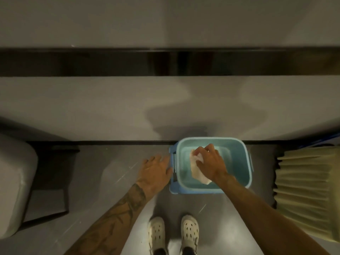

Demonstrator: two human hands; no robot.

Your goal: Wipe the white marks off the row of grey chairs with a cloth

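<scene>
Pinching cloth (195, 170) with right hand (211, 162) over bucket (243, 159) at floor's far edge, resting spread left hand (156, 169) against its left rim, apparently just wetting, all wiping to come.

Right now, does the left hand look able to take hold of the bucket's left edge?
Probably yes. The left hand lies open right beside the bucket, with nothing between them. The right hand holds the cloth over the bucket's middle, away from that edge.

Cloth (195, 170) partly behind right hand (209, 162); broom head (307, 190) partly beyond the frame edge.
</scene>
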